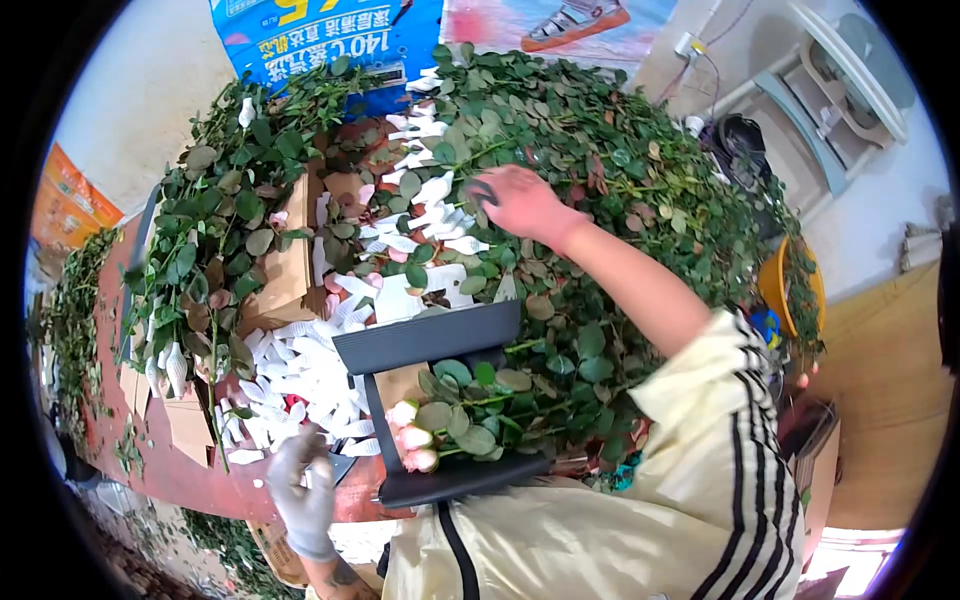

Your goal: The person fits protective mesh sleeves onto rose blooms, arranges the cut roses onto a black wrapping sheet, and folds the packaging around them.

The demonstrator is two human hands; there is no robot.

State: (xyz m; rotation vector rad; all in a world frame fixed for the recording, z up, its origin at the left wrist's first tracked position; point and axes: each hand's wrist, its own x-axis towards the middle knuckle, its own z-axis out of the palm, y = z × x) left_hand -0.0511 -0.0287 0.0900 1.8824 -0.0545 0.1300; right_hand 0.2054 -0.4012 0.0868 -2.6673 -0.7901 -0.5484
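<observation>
My left hand (303, 500), in a pale, soiled glove, is at the table's front edge beside a heap of white mesh sleeves (305, 375). Its fingers are loosely bent and somewhat apart, with nothing visible in them. Reaching forward, my right hand (525, 205) is over the leafy stems, beside white-sleeved flower buds (437, 205). A dark patch shows at its fingertips; whether they grip anything is unclear. Close to my body, pink roses (411, 437) with leafy stems lie on brown cardboard in a dark holder (430, 333) with a raised plate.
Rose stems with leaves (600, 160) are piled high at the right and back. More foliage (230, 200) lies over a cardboard box (285, 265) at left. A yellow bucket (790, 285) and a white high chair (825, 100) stand to the right.
</observation>
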